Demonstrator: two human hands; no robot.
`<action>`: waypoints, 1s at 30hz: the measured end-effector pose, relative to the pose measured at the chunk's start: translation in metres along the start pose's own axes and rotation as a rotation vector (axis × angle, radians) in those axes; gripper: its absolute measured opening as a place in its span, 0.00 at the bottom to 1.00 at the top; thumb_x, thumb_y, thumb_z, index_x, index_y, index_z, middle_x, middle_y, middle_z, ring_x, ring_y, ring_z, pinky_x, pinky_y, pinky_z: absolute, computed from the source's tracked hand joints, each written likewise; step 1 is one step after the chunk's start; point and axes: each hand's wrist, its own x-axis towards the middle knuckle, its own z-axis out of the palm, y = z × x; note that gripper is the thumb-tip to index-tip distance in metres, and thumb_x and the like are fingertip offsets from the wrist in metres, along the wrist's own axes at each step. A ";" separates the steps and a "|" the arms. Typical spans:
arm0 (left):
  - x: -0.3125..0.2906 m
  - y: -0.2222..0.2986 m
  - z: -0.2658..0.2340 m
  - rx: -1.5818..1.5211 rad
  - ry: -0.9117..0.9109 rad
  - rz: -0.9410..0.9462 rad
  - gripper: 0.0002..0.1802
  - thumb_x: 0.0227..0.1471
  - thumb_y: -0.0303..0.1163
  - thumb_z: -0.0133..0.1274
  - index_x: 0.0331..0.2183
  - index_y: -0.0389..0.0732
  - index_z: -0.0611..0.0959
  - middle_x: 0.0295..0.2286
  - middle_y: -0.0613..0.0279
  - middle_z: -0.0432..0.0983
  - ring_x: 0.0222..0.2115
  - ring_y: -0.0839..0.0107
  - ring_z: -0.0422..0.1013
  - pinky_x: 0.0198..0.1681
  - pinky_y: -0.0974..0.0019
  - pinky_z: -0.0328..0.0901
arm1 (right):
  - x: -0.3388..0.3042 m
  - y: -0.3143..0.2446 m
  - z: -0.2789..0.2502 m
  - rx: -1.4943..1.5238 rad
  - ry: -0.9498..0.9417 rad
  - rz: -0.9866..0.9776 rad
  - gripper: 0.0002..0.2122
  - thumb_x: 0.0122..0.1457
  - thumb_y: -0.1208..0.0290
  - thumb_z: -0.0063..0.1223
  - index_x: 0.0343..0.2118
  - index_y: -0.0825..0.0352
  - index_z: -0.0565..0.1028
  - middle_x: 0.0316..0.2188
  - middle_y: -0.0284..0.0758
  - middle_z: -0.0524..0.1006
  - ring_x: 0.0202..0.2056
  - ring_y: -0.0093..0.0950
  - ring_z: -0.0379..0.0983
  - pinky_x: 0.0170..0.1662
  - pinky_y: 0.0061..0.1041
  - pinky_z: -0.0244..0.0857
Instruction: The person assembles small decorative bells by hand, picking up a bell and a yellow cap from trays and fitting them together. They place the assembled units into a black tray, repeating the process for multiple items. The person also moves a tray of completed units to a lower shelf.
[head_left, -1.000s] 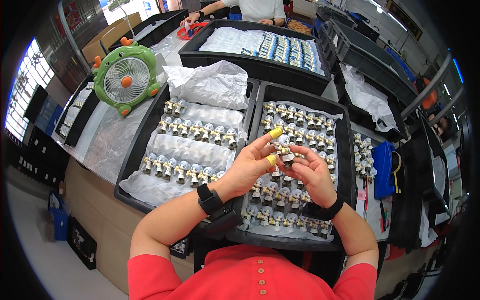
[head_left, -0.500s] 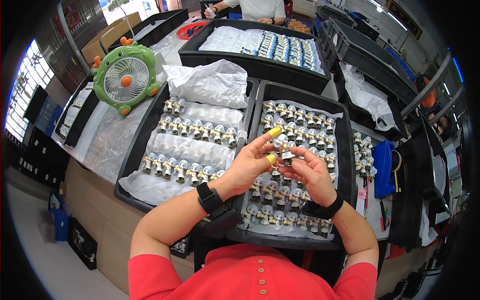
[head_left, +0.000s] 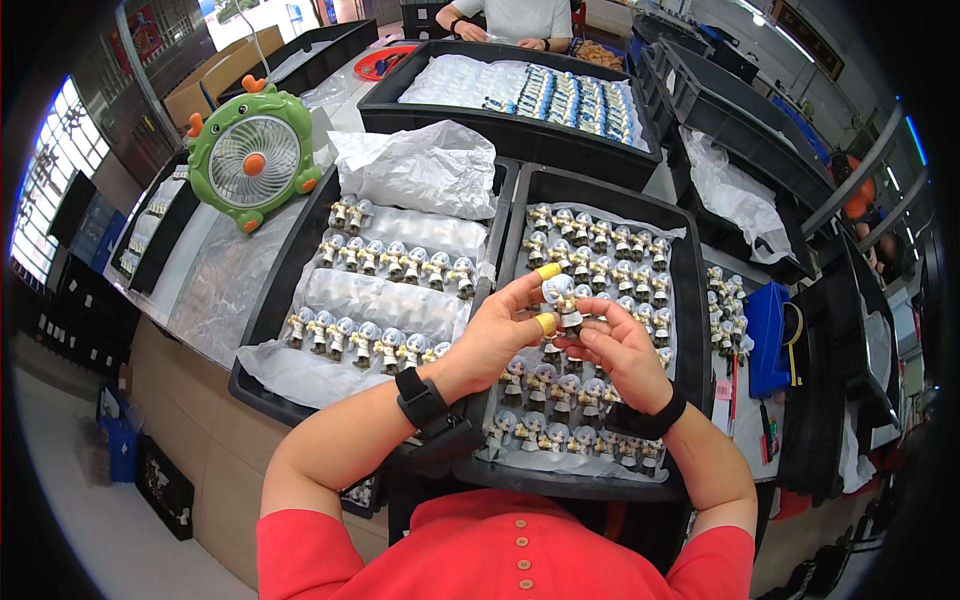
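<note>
Above the right-hand black tray (head_left: 695, 290) I hold a small figurine (head_left: 563, 302) upright, with silver-white hair and pale clothes. My right hand (head_left: 628, 352) pinches its lower part between thumb and fingers. My left hand (head_left: 505, 328), wearing yellow finger cots on thumb and index finger, grips it from the left, the index fingertip up beside its head. Rows of similar figurines (head_left: 562, 392) lie on white paper in the tray below my hands. The left-hand black tray (head_left: 262, 335) has more figurines (head_left: 388, 345) in rows, with wrapped white bands between them.
A green fan (head_left: 250, 160) stands at the left. Crumpled white paper (head_left: 415, 170) covers the left tray's far end. Behind is a large black tray (head_left: 400, 115) with blue-and-white pieces, and a person (head_left: 515, 20) beyond it. At right are more figurines (head_left: 725, 305) and a blue bin (head_left: 768, 335).
The figurine has turned and tilted slightly between my fingers, and my left fingertips have shifted a little. Across the table, the other person's hands have come closer together.
</note>
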 end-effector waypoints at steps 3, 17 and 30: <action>0.001 -0.001 -0.001 0.016 -0.012 0.014 0.31 0.48 0.24 0.52 0.54 0.42 0.64 0.43 0.64 0.68 0.38 0.79 0.66 0.38 0.76 0.63 | 0.001 0.001 -0.001 -0.002 -0.003 0.007 0.14 0.60 0.76 0.37 0.50 0.70 0.59 0.43 0.40 0.72 0.42 0.28 0.72 0.47 0.24 0.65; -0.001 0.003 -0.001 0.012 -0.036 0.014 0.31 0.49 0.21 0.50 0.55 0.43 0.63 0.43 0.63 0.66 0.41 0.76 0.67 0.44 0.72 0.64 | 0.002 0.002 -0.001 0.010 -0.018 0.036 0.15 0.61 0.76 0.36 0.50 0.70 0.58 0.43 0.40 0.72 0.44 0.29 0.71 0.48 0.25 0.64; 0.000 0.003 0.002 0.023 -0.064 0.042 0.32 0.47 0.22 0.52 0.55 0.39 0.61 0.43 0.63 0.69 0.43 0.75 0.67 0.46 0.71 0.64 | 0.002 0.006 0.003 -0.170 0.052 -0.107 0.15 0.55 0.80 0.49 0.46 0.70 0.63 0.39 0.38 0.74 0.40 0.23 0.72 0.45 0.19 0.65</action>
